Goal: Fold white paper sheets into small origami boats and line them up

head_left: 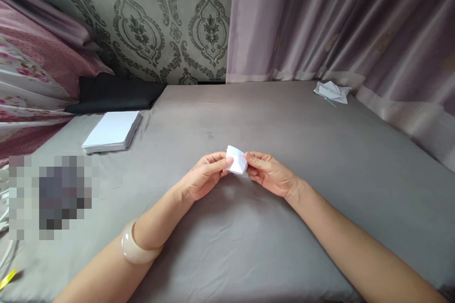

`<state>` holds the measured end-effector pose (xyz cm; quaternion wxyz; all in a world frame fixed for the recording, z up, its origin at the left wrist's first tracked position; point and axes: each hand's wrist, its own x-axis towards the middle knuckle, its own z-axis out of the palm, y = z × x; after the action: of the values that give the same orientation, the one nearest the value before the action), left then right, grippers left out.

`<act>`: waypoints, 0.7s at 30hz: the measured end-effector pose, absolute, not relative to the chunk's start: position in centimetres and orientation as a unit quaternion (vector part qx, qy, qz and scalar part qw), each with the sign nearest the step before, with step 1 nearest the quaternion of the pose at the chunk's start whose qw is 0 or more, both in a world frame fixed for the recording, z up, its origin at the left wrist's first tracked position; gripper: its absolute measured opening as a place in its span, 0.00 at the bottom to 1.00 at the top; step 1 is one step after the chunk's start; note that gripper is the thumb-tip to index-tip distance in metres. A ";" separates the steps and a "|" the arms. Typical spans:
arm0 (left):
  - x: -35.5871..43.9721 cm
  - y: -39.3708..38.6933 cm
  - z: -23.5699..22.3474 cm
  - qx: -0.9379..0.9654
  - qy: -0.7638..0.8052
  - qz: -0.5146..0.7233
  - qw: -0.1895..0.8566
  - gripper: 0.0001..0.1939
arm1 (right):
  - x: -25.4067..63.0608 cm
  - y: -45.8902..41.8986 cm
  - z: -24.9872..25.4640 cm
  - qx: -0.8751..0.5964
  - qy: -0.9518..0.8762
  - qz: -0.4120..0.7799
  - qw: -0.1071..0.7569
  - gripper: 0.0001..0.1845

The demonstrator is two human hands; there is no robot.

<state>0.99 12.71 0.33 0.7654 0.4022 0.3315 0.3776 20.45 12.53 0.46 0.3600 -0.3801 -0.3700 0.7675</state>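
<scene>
Between my two hands is a small piece of folded white paper [237, 161], held a little above the grey sheet in the middle of the view. My left hand [206, 175] pinches its left edge, thumb on the front and fingers behind. On the opposite side, my right hand [272, 173] grips the right edge between thumb and curled fingers. Crease lines and stacked layers show on the paper's face. The fingertips behind it are partly hidden. A pale bangle [137, 246] circles my left forearm.
A stack of white paper [113, 130] lies at the left, in front of a folded black cloth [121, 93]. Folded white papers [332, 91] and a thin greenish stick [330, 102] rest at the far right. Curtains [302, 19] hang behind the grey sheet [220, 255]. A blurred patch covers something at left.
</scene>
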 end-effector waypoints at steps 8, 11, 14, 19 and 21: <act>0.7 12.8 0.8 0.475 0.351 0.424 0.686 0.18 | 20.5 12.0 0.8 -0.447 -0.643 0.453 0.426 0.11; 0.6 12.8 0.5 0.582 0.348 0.429 0.597 0.14 | 20.2 11.6 0.7 -0.416 -0.735 0.318 0.431 0.09; 0.7 12.9 0.0 0.640 0.351 0.441 0.522 0.07 | 20.0 11.5 0.5 -0.404 -0.749 0.282 0.443 0.09; 0.9 12.7 0.0 0.666 0.359 0.493 0.430 0.04 | 20.5 12.3 0.3 -0.538 -0.584 0.314 0.520 0.19; 0.9 12.5 0.1 0.688 0.360 0.487 0.400 0.04 | 20.7 12.6 0.4 -0.518 -0.521 0.460 0.498 0.20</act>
<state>0.93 12.51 0.08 0.4002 0.6877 0.3598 0.4872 20.68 12.58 0.40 0.4977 -0.5182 -0.5214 0.4603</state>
